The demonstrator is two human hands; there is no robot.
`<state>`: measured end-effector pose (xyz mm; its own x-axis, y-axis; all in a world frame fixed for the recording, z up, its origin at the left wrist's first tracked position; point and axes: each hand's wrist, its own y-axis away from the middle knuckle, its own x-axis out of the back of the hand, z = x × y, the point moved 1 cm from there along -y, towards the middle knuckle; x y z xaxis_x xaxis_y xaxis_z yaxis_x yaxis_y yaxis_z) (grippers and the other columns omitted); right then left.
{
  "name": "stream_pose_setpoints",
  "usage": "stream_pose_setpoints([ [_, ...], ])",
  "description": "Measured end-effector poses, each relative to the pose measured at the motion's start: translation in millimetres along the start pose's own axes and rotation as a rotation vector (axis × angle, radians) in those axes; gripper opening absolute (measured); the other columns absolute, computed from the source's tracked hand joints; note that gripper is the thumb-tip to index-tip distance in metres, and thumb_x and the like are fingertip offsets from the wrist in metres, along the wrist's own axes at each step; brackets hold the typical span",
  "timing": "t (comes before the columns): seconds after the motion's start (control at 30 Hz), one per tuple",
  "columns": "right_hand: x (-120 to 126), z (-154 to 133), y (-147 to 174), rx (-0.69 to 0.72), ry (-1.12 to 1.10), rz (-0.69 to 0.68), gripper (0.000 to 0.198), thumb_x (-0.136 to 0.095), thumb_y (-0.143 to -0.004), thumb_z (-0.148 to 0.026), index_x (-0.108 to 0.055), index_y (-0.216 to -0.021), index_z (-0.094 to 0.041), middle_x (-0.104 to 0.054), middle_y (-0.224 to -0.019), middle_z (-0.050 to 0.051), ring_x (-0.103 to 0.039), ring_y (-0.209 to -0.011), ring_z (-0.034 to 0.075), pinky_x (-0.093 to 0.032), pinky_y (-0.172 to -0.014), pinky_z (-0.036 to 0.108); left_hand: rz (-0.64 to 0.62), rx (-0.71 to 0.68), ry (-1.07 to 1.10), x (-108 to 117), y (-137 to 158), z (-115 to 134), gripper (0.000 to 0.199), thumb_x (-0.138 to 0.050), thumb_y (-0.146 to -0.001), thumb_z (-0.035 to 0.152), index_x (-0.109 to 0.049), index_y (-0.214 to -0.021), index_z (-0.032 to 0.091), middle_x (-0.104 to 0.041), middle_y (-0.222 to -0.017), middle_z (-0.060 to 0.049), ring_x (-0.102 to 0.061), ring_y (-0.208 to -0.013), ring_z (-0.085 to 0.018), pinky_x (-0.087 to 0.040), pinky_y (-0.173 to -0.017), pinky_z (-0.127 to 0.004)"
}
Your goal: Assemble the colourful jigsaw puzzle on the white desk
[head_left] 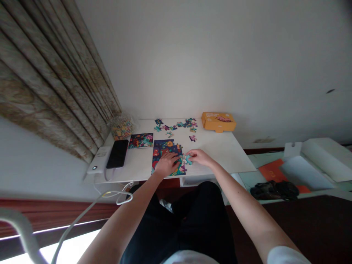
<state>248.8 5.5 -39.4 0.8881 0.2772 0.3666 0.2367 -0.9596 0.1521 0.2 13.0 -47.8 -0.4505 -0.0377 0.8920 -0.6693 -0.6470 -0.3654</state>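
Note:
A partly joined jigsaw puzzle [158,150] in dark blue, red and green lies near the front edge of the white table. My left hand [167,164] rests flat on it with the fingers spread. At the puzzle's right side, my right hand [200,157] pinches a light teal puzzle piece [188,159] between thumb and fingers. Whether that piece touches the joined part I cannot tell. Loose puzzle pieces [190,123] are scattered toward the back of the table, and a single purple piece [193,138] lies nearer. Left of the puzzle is a small picture card [140,140] with a colourful print.
A black phone [117,154] with a cable leans on a white box [99,160] at the left. Behind it stands a clear bag of colourful bits [122,126]. An orange box [219,122] sits at the back right. Curtains [55,73] hang at the left.

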Motion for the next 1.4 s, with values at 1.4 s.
stream_pose_setpoints([
  [1.4,-39,6,50,0.313,0.499,0.379,0.029,-0.066,-0.091,-0.015,-0.077,-0.114,-0.027,-0.073,-0.122,0.008,-0.063,-0.113,0.026,-0.05,-0.104,0.045,-0.153,-0.158,-0.052,11,19,37,0.039,-0.047,-0.106,0.029,-0.057,-0.144,0.027,-0.062,-0.146,-0.006,-0.055,-0.138,-0.023,-0.037,-0.12,-0.047],
])
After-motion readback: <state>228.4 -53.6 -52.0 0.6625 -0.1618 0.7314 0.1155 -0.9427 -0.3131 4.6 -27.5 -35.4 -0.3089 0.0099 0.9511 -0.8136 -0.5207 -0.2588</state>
